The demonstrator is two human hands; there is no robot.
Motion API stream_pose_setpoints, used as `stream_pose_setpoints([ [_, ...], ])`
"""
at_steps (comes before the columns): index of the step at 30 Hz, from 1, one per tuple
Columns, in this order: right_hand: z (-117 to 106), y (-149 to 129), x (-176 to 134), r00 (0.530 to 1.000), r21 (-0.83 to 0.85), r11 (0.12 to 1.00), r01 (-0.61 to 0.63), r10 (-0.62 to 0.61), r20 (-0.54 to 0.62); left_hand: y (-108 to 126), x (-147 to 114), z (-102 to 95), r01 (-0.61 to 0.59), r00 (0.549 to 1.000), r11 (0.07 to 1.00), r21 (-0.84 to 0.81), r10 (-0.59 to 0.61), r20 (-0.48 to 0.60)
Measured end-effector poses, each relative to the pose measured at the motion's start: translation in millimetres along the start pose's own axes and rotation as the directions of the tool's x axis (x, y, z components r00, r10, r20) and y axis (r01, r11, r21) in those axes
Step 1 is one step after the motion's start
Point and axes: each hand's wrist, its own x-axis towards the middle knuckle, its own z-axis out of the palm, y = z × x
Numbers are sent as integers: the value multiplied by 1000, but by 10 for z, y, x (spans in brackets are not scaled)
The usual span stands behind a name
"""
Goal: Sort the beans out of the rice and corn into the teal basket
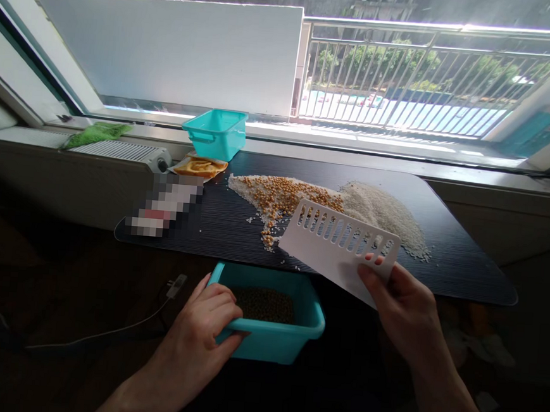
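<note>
Because the slotted white scraper (310, 242) stands in front of part of the heap, some of the grain shows only through its slots. It is a thin, flat sheet with a row of rounded slots along one long edge, held at a tilt over the near edge of the dark tabletop (461, 259). The right hand (403, 302) pinches it at one corner, thumb in front and fingers behind, mostly hidden apart from glimpses through the slots.

Just off the tabletop's near edge, a turquoise plastic bin (271, 345) holds a layer of small, dark grains (265, 303), too shadowed to identify. The left hand (213, 318) grips its rim, fingers bunched over it and thumb beneath; what supports the bin cannot be made out.

On the middle of the tabletop, round yellow kernels (276, 193) lie scattered through loose white grains (384, 208), which spread alone towards the right end. At the tabletop's far left corner stands a second turquoise basket (232, 144), its floor hidden, with a creased orange-brown packet (202, 166) nearby. Pixelation obscures an object (165, 207) at the tabletop's left end.
</note>
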Motion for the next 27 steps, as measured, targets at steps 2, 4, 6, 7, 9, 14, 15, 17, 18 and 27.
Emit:
stream_pose_setpoints([
  [2,-12,-10,-8,998,-6,1000,-24,23,-50,-5,4,6,2,1000,1000,-1,-2,3],
  [4,-12,-14,1,997,-14,999,-31,30,-77,-12,3,16,5,1000,1000,4,-5,6],
  [6,-5,-2,25,998,-16,1000,-15,14,-64,-16,-2,24,2,1000,1000,9,-2,12],
  [7,-1,8,37,999,-16,1000,-6,5,-54,-17,-4,25,0,1000,1000,12,0,18],
  [9,2,30,55,999,-18,1000,9,-10,-41,-14,-8,21,-3,1000,1000,20,2,21],
  [14,-18,34,77,999,-37,998,43,-44,-24,1,-3,4,-5,1000,1000,27,4,8],
  [15,-17,28,84,999,-34,998,54,-54,-7,1,-1,4,-7,1000,1000,25,7,8],
  [17,-1,16,94,997,-28,997,75,-74,19,-1,1,8,-7,1000,1000,25,7,3],
  [18,12,11,94,996,-27,996,81,-80,24,-1,1,10,-7,1000,1000,25,7,0],
  [27,39,-26,66,981,31,996,81,-85,174,4,6,7,3,1000,1000,-7,-3,1],
])
